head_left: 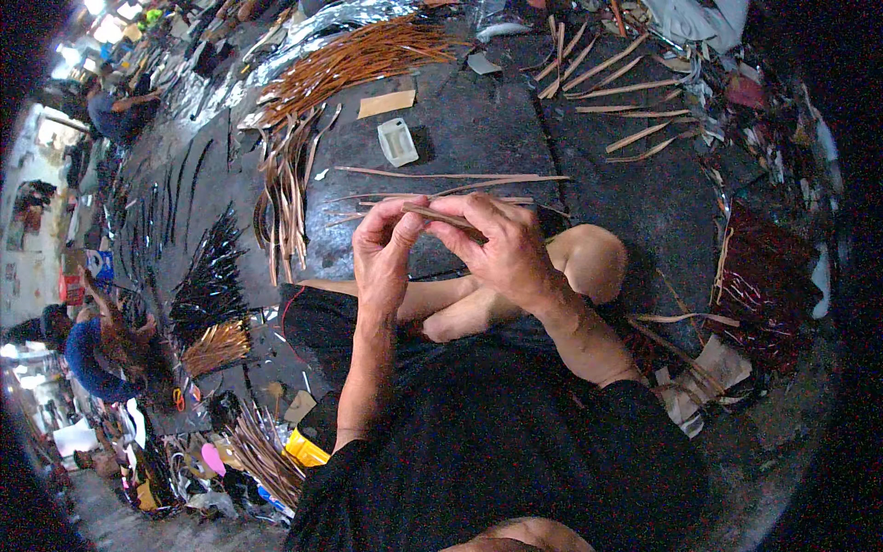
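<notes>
Dark floor sheeting fills most of the head view, w/ clutter crowding the rim & two co-workers, one upper L, one lower L.

Centre of frame: short brown strip, held up in front of the crossed legs. L hand has its near end pinched btwn thumb & fingertips, no visible gap; R hand closed round the other end, thumb side under, fingers over the top. Two-ended hold prob. keeps the piece steady & lets the fingers feel or work it; exact finger contact too small to tell.

Loose strips lie just beyond the hands, approx. crosswise, prob. for easy reach. Brown bundle upper L of centre, orange-brown pile above it, black strips mid-L: looks like sorting by colour. Tan strips fanned out upper R, spaced apart, maybe so each can be picked singly. White tray & tan card sit upper centre, nr the strips; purpose unclear.
</notes>
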Demonstrator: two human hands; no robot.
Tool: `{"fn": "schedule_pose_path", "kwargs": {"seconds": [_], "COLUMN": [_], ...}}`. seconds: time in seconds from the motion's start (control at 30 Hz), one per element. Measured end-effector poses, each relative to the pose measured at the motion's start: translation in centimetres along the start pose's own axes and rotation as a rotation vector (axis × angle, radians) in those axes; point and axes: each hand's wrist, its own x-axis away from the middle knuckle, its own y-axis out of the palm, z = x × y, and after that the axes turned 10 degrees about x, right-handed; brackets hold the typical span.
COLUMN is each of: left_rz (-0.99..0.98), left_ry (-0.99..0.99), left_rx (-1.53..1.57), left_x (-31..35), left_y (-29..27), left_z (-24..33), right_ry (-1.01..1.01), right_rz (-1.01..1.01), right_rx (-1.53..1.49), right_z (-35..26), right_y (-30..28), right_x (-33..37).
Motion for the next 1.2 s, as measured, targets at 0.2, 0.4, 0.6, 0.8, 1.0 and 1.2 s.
{"fn": "schedule_pose_path", "kwargs": {"seconds": [0.2, 0.4, 0.6, 0.8, 1.0, 1.2], "left_rz": [0.024, 0.244, 0.206, 0.174, 0.298, 0.416], "left_ry": [0.079, 0.052, 0.149, 0.172, 0.278, 0.316], "left_rx": [0.469, 0.665, 0.649, 1.010, 0.980, 0.867], "left_x": [0.0, -0.4, -1.1, -3.7, -5.7, -7.2], "left_y": [0.5, 3.0, 1.4, -0.7, -2.7, -7.9], "left_z": [-1.1, 1.1, 2.2, 4.3, 4.4, 4.5], "right_ry": [0.045, -0.024, -0.047, -0.040, 0.006, -0.015], "right_rz": [0.057, 0.168, 0.119, 0.094, 0.075, 0.056], "right_rx": [-0.107, -0.087, -0.012, -0.005, 0.010, 0.070], "right_z": [-1.7, -2.3, -2.7, -2.8, -2.5, -2.4], "right_y": [2.3, 4.4, 4.6, 4.6, 4.8, 4.5], "right_x": [-1.3, -1.8, -1.7, -1.1, -0.4, 0.7]}}
